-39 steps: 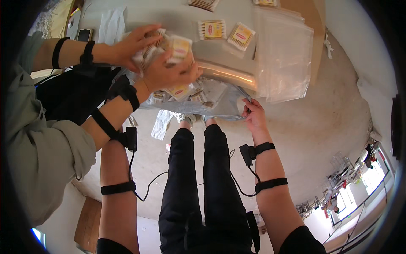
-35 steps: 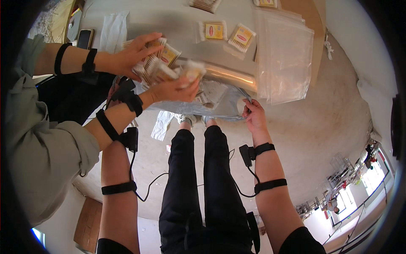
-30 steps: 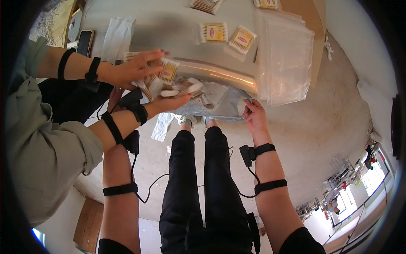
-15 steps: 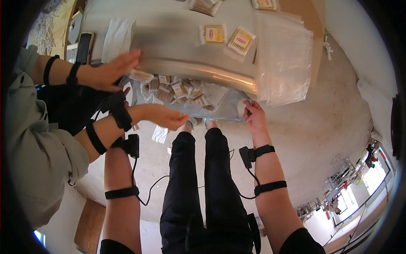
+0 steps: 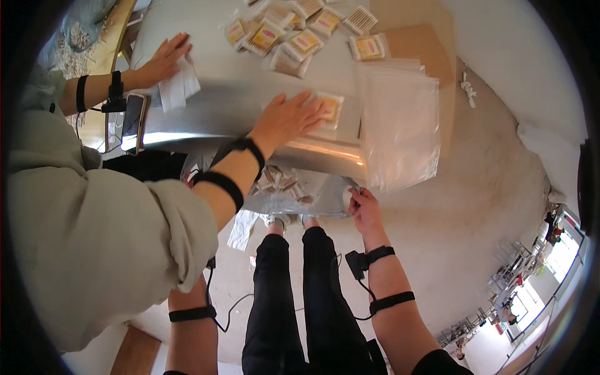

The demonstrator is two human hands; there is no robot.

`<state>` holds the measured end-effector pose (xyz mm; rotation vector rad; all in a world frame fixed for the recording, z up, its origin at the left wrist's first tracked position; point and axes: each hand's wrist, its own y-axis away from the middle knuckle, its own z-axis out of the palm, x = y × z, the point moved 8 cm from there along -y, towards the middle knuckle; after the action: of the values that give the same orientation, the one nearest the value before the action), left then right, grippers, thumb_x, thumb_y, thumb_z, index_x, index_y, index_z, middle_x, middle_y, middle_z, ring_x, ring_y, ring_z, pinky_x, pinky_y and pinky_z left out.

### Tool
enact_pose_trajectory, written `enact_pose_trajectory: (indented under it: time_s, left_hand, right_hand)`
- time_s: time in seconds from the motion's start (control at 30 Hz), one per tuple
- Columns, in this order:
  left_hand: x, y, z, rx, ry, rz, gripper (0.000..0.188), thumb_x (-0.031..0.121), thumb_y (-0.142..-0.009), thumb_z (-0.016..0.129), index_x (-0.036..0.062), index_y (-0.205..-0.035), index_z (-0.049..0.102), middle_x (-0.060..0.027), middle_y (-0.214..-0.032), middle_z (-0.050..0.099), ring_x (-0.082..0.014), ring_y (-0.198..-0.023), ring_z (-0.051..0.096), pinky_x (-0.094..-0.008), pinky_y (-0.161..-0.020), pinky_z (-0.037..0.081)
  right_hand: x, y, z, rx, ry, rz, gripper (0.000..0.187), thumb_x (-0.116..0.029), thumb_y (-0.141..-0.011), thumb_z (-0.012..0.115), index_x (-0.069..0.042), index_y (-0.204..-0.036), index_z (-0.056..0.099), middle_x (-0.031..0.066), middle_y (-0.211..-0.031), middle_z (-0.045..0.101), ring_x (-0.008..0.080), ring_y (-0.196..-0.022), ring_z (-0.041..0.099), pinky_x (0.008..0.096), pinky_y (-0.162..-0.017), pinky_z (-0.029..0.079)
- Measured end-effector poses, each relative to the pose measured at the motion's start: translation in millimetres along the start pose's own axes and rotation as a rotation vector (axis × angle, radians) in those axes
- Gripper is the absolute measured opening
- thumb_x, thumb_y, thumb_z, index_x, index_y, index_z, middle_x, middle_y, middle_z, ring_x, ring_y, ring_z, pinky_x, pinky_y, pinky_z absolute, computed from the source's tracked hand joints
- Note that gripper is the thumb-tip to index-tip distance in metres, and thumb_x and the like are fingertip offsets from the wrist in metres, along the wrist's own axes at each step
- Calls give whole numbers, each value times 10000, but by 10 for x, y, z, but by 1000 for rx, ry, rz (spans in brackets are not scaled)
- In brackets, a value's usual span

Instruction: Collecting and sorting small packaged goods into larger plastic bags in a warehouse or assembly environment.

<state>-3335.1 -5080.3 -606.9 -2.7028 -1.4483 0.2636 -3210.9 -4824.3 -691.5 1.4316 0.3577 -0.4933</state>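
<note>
Below the table's front edge hangs a clear plastic bag (image 5: 328,197) with several small packs of cotton swabs (image 5: 281,182) inside. At its right end, the fingers of my right hand (image 5: 365,211) are closed on the bag's rim. My left forearm (image 5: 194,322) comes up from below. A co-worker's sleeve and arm cover my left hand almost wholly, so its fingers cannot be made out. The co-worker's nearer hand (image 5: 284,122) lies over a swab pack (image 5: 331,111) on the table, above the bag. Their other hand (image 5: 161,62) rests on white sheets (image 5: 179,87).
More swab packs (image 5: 305,42) are spread over the grey table (image 5: 219,69). A stack of clear flat bags (image 5: 400,125) overhangs its right front corner, next to brown cardboard (image 5: 431,44). A phone (image 5: 132,123) lies at the left edge. A white piece (image 5: 242,230) is on the floor.
The co-worker's nearer hand has moved from over the bag up onto the table, and the other hand onto the white sheets. More swab packs show on the table. My right hand keeps its grip.
</note>
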Motion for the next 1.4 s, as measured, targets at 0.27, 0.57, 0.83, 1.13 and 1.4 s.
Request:
enact_pose_trajectory:
  time_s: [0.27,0.57,0.83,1.13,1.4]
  left_hand:
    - [-391,-684,-269,265,-111,89,344,277,-783,514,175,-1110,481,-86,-1194,405,-258,-1156,348,-429,-955,320]
    - [-1219,-1669,412,-255,-25,-143,532,509,-832,447,331,-1320,331,55,-1335,343,-243,-1213,317,-519,-963,353]
    - [-1162,-914,307,-266,162,-465,455,493,-743,560,300,-1149,493,-25,-1198,408,-236,-1168,357,-489,-896,390]
    - [-109,-368,533,-100,-1657,161,498,497,-688,648,302,-1129,524,-69,-1113,352,-223,-1167,273,-538,-927,240]
    - [145,414,1104,-281,-1333,213,242,255,-784,515,168,-1008,539,-55,-997,518,-228,-1034,445,-420,-883,368]
  right_hand:
    - [22,15,120,-9,-11,23,74,-104,-820,607,-51,-794,563,-9,-569,483,98,-464,420,241,-442,315]
    - [96,-12,147,-23,-61,44,64,-98,-817,616,-71,-779,573,-9,-577,506,95,-473,453,224,-430,343]
    - [80,9,126,-8,-68,49,48,-85,-816,607,-47,-794,588,-1,-582,507,100,-473,451,229,-428,336]
    - [112,28,242,-35,-60,45,68,-89,-810,609,-34,-796,572,14,-579,501,105,-477,449,236,-431,336]
    - [105,21,268,-52,-10,17,86,-107,-817,604,-25,-820,576,16,-570,497,108,-470,449,231,-436,355]
